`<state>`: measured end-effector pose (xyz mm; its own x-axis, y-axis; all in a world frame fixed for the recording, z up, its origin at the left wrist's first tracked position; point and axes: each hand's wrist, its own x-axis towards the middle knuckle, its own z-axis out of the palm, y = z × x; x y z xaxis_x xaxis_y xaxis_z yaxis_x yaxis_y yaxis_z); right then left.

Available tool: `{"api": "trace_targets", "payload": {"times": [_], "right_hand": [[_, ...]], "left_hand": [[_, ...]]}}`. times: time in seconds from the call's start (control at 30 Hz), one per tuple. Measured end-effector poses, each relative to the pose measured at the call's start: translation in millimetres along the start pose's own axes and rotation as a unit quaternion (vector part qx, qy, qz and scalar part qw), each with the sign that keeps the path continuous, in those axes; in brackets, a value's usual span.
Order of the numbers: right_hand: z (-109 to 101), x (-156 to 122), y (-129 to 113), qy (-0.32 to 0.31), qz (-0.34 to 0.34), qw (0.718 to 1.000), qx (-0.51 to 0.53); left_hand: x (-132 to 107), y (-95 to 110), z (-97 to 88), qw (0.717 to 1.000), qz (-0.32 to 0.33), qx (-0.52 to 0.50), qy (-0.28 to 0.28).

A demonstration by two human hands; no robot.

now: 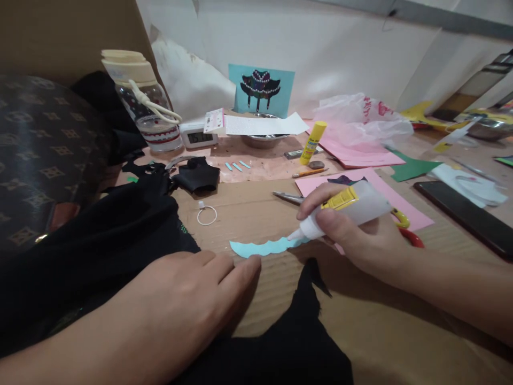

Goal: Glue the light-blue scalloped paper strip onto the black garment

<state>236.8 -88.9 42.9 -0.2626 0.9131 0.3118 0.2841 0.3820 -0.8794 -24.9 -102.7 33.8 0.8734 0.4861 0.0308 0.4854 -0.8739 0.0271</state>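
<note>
Blue paper strip (260,248) on cardboard (380,331); left hand (180,294) touches its lower edge, underside hidden, so its grip cannot be told. Right hand (352,235) grasps a glue bottle (363,202), nozzle (296,234) at the strip. Oversqueezing could flood the paper; slack pressure could let it slide.

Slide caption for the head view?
Right hand angles a yellow-labelled translucent plastic bottle, nozzle at a wavy light-blue paper strip; left hand at its near edge.
</note>
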Motion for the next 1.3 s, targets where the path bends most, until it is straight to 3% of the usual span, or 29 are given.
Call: {"api": "trace_targets", "payload": {"times": [0.17,0.47,0.67,0.83,1.03,1.3], "right_hand": [[12,8,-2,-0.017,0.002,1.000,-0.003],[25,11,2,-0.068,0.005,0.997,-0.029],[23,9,2,-0.068,0.002,0.996,-0.052],[17,9,4,-0.071,0.009,0.996,-0.046],[4,5,4,0.000,-0.011,0.999,-0.052],[8,7,10,-0.036,0.010,0.996,-0.077]], "left_hand": [[4,4,1.2,0.998,0.027,0.051,0.026],[9,6,2.1,0.999,-0.016,0.029,-0.009],[12,8,0.5,0.999,-0.024,0.038,-0.020],[9,6,3.9,0.998,0.002,0.061,0.024],[9,3,6.0,0.998,0.004,0.032,0.056],[9,4,7.5,0.998,0.003,0.032,0.054]]}}
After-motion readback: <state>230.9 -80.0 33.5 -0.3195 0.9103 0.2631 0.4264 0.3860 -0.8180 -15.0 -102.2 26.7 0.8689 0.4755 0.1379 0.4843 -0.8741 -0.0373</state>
